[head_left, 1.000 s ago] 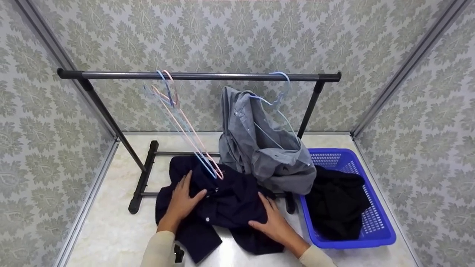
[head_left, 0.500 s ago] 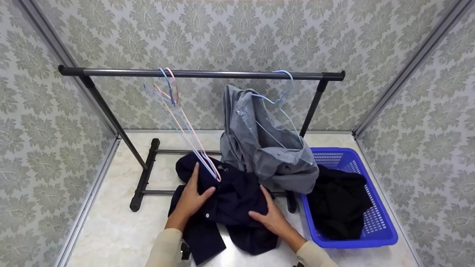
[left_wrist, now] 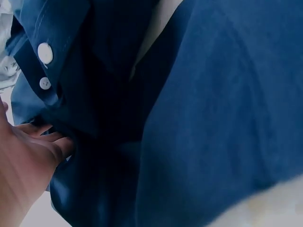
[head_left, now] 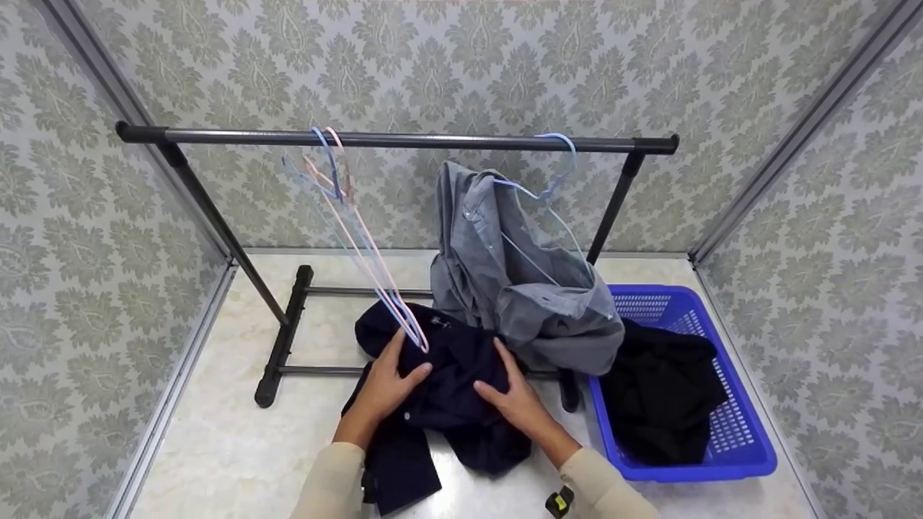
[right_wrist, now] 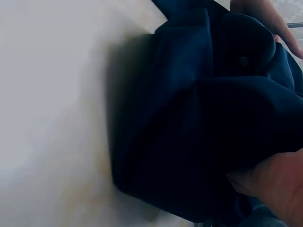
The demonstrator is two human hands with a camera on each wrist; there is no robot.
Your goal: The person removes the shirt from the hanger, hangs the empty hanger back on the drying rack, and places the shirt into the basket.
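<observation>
A navy shirt (head_left: pixel 461 386) with white buttons lies bunched below the rack, its lower parts trailing on the floor. My left hand (head_left: pixel 389 386) grips its left side, thumb on top; in the left wrist view the fingers (left_wrist: pixel 54 139) curl into the cloth. On the opposite side my right hand (head_left: pixel 515 396) holds the shirt, and the right wrist view shows the thumb against the fabric while the other fingers are hidden. The lower ends of a pink hanger (head_left: pixel 424 344) and a blue hanger (head_left: pixel 326 151) hang just over the shirt, close to my left fingers.
The black rack (head_left: pixel 433 138) spans the back. A grey shirt (head_left: pixel 483 259) hangs from another blue hanger (head_left: pixel 562 162) at its right. Further right, a blue basket (head_left: pixel 757 461) holds a black garment (head_left: pixel 660 396). Patterned walls (head_left: pixel 447 65) enclose three sides.
My left hand has moved right, bringing my hands closer together. The navy shirt is gathered narrower between them, and its left part has shifted right.
</observation>
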